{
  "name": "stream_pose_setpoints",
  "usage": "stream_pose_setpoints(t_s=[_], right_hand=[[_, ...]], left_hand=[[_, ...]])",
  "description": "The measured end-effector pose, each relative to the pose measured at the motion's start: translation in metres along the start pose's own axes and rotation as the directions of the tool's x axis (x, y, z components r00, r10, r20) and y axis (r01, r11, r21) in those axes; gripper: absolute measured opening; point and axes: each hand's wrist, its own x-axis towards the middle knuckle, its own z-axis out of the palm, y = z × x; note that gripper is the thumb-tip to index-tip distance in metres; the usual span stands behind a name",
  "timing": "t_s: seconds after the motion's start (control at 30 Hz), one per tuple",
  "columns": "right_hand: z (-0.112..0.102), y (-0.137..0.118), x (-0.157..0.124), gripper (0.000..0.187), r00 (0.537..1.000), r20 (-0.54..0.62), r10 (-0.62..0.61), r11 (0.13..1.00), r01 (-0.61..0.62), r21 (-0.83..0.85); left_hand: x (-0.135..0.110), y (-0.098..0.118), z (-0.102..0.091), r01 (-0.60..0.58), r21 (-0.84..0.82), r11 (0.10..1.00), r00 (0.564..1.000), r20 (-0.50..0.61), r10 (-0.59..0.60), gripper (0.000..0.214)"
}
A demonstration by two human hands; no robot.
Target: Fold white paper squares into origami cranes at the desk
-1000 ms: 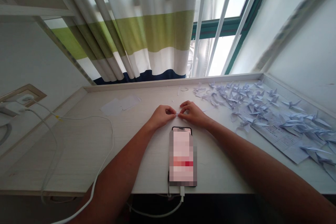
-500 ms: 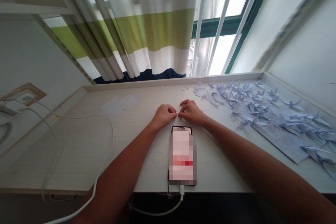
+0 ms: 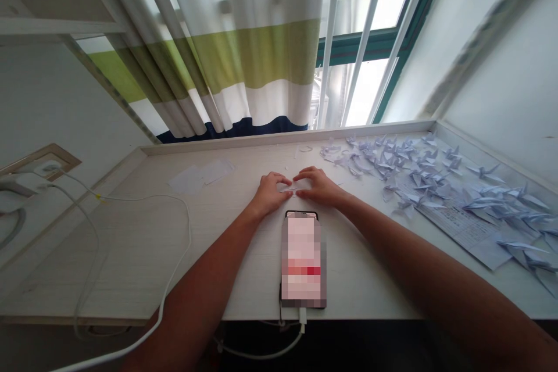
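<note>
The desk (image 3: 131, 244) and the view of it have barely shifted over the last second: the curtain (image 3: 244, 58), the heap of folded cranes (image 3: 418, 174) at the right and the phone (image 3: 303, 258) lying near the front edge all sit where they were. The change is in the hands. A moment ago they pinched the paper (image 3: 288, 189) between them, slightly lifted and drawn out as a thin strip; now both have sunk lower, and the paper lies flat against the desk just beyond the top of the phone. That suggests a fold is being pressed down rather than pulled.

The left hand (image 3: 271, 192) is loosely curled, with thumb and forefinger tips closed on the paper's left end. The right hand (image 3: 318, 186) is flatter, its fingers spread, with the tips bearing on the paper's right end. The two hands nearly touch over the paper. It is too small to show the shape of its fold.
</note>
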Motion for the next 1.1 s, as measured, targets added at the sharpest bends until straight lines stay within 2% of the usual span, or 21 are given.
stream_pose_setpoints(t_s=[0.2,0.5,0.57,0.63,0.7,0.77,0.93,1.1], right_hand=[[0.002,0.005,-0.003,0.024,0.998,0.005,-0.065,0.998,0.065,-0.012],[0.002,0.005,-0.007,0.023,0.990,-0.030,-0.135,0.990,0.136,0.022],[0.002,0.004,-0.008,0.027,0.991,-0.040,-0.131,0.991,0.132,0.032],[0.001,0.004,-0.009,0.030,0.993,-0.044,-0.112,0.991,0.115,0.074],[0.000,0.004,-0.009,0.028,0.995,-0.023,-0.095,0.985,0.097,0.140],[-0.003,0.004,-0.010,0.024,0.996,0.013,-0.088,0.974,0.084,0.209],[-0.009,-0.001,-0.012,0.023,0.993,0.071,-0.096,0.946,0.069,0.317],[-0.009,-0.002,-0.012,0.031,0.994,0.034,-0.100,0.943,0.084,0.322]], left_hand=[[-0.003,0.004,-0.002,-0.017,0.113,0.993,0.999,0.033,0.014,0.020],[-0.005,0.004,-0.006,-0.052,0.065,0.996,0.998,0.023,0.051,0.018],[-0.005,0.005,-0.009,-0.062,0.011,0.998,0.996,0.058,0.062,0.016],[-0.005,0.005,-0.012,-0.045,-0.112,0.993,0.991,0.124,0.059,0.016],[-0.004,0.005,-0.014,-0.005,-0.248,0.969,0.982,0.180,0.051,0.018],[-0.004,0.005,-0.015,0.031,-0.341,0.940,0.981,0.191,0.037,0.025],[-0.003,0.005,-0.014,0.094,-0.433,0.897,0.980,0.201,-0.006,0.041],[-0.004,0.007,-0.018,0.144,-0.512,0.847,0.965,0.264,-0.005,0.041]])
